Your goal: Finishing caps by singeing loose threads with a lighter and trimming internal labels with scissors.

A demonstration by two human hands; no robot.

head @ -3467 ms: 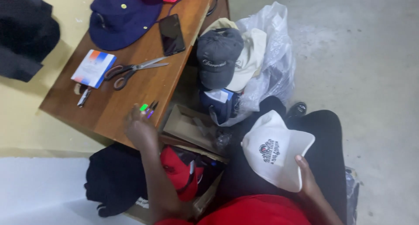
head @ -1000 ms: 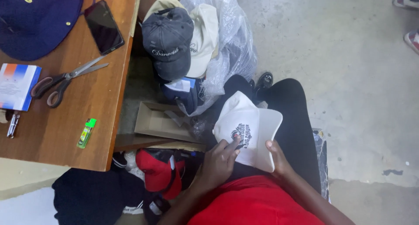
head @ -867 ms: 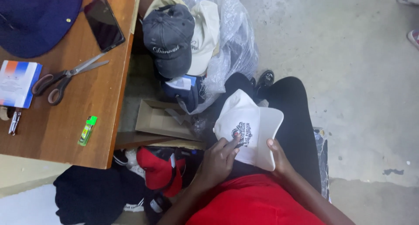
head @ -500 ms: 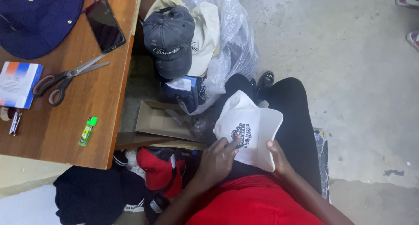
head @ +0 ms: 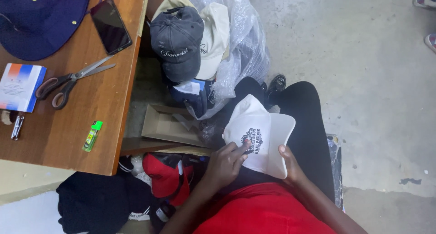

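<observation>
Here, closest to me, my right hand (head: pixel 293 167) grips the brim edge of a white cotton baseball cap with a dark embroidered emblem on its front (head: pixel 261 134), fingers curled under and thumb on top, so the cap rests over my lap against my black trouser leg (head: pixel 304 120). My left hand (head: pixel 225 163) is partly closed, its fingertips pressed onto the emblem; whether it pinches anything small there I cannot tell. Just to the left of that hand lies a red cap (head: pixel 163 177) on a heap of black cloth (head: pixel 97 202). Just beyond my left hand sits a shallow open cardboard box (head: pixel 168 124), and past it a small blue pouch with a white label (head: pixel 190 92). Further out from the white cap is a clear crinkled plastic bag (head: pixel 245 48), with a faded charcoal cap (head: pixel 177 41) and a cream cap (head: pixel 213 36) stacked against it. Off to the left of all this stands a brown wooden table (head: pixel 68 125), carrying a green lighter (head: pixel 92 136) near its edge, black-handled scissors (head: pixel 68 79), a blue, white and orange booklet (head: pixel 20 86), a black phone (head: pixel 110 26) and, farthest, a navy brimmed hat (head: pixel 41 18).
</observation>
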